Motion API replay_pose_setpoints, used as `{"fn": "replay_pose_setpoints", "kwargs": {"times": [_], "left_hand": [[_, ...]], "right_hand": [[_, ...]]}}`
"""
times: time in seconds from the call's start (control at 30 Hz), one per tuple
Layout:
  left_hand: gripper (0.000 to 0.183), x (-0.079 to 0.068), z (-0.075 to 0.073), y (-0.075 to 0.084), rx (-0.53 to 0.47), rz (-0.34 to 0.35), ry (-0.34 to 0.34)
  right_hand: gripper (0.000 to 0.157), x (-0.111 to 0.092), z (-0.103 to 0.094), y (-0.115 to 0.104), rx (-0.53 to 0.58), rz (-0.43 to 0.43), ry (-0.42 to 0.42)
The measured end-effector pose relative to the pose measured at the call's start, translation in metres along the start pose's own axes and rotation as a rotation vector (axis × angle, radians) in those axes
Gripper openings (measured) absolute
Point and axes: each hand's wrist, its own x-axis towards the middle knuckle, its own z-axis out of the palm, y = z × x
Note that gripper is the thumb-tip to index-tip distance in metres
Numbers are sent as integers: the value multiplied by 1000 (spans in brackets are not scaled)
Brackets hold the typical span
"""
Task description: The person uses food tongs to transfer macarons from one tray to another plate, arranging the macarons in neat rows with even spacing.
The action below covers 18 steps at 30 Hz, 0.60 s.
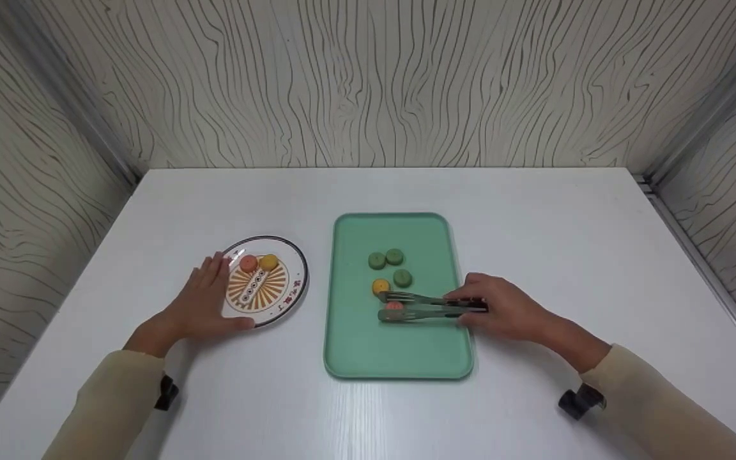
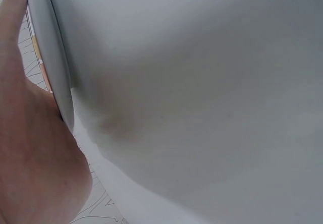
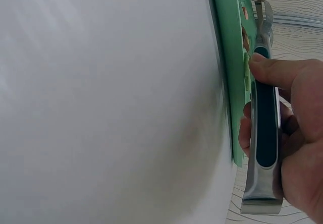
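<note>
My left hand [image 1: 202, 300] rests against the left side of a round white plate [image 1: 299, 263], fingers straight along its rim and thumb at the near edge. On the plate lie a pink round piece [image 1: 248, 263] and a yellow one [image 1: 269, 262], side by side. My right hand [image 1: 505, 306] grips metal tongs [image 3: 266, 118] with dark handle inlays. The tongs reach leftward over the green tray [image 1: 393, 358], their arms spread on either side of a ridged pink piece [image 1: 395, 307]. A yellow piece [image 1: 380, 286] sits just beyond the tong tips.
Farther up the tray are three green round pieces [image 1: 395, 257]. The white table [image 1: 534, 217] spreads around plate and tray, and a wood-grain patterned wall [image 1: 368, 83] stands behind it. A dark wrist camera [image 1: 579, 402] hangs by the right sleeve.
</note>
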Motion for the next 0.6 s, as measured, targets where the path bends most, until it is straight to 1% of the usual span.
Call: {"fn": "replay_pose_setpoints", "kwargs": {"times": [0.2,0.6], "left_hand": [[130,-1,-1,1,-4,11,10],[130,0,1,1,-3,14,29]], "right_hand": [[34,-1,1,0,1,-1,9],[33,0,2,0,-35,-13,17]]}}
